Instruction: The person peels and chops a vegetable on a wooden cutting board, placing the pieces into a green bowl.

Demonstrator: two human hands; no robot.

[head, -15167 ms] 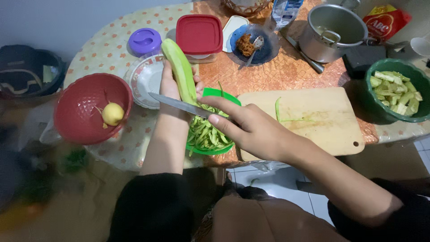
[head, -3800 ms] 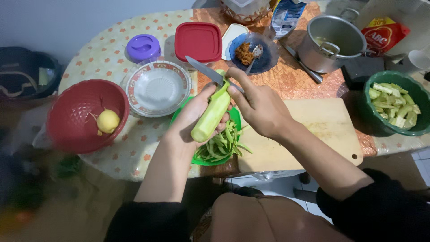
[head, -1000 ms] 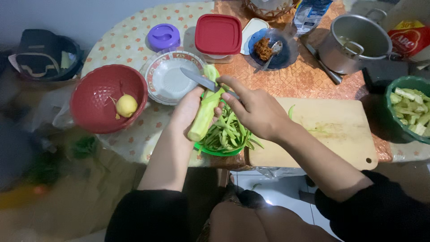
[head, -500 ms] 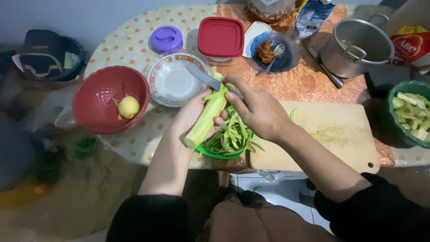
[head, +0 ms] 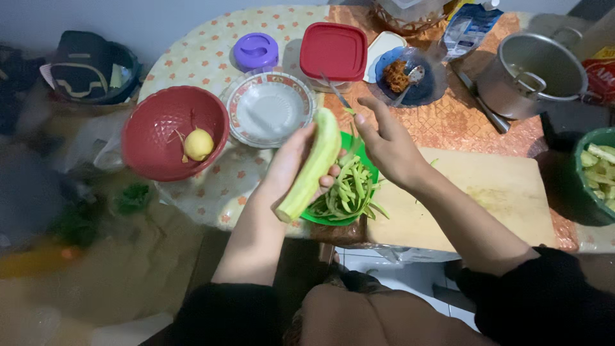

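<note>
My left hand holds a long pale green peeled vegetable tilted over a green bowl full of green peel strips. My right hand grips a knife whose blade points away from me, just past the vegetable's upper end. A small bit of green peel clings near the blade. A wooden cutting board lies to the right of the bowl.
A red bowl with a yellow fruit sits at left, beside a patterned empty plate. Behind are a purple lid, red-lidded box, blue dish and steel pot. A green bowl of cut pieces stands at right.
The knife has slid up off the vegetable's top end and now points away. My left hand has raised the vegetable a little; the camera view has shifted.
</note>
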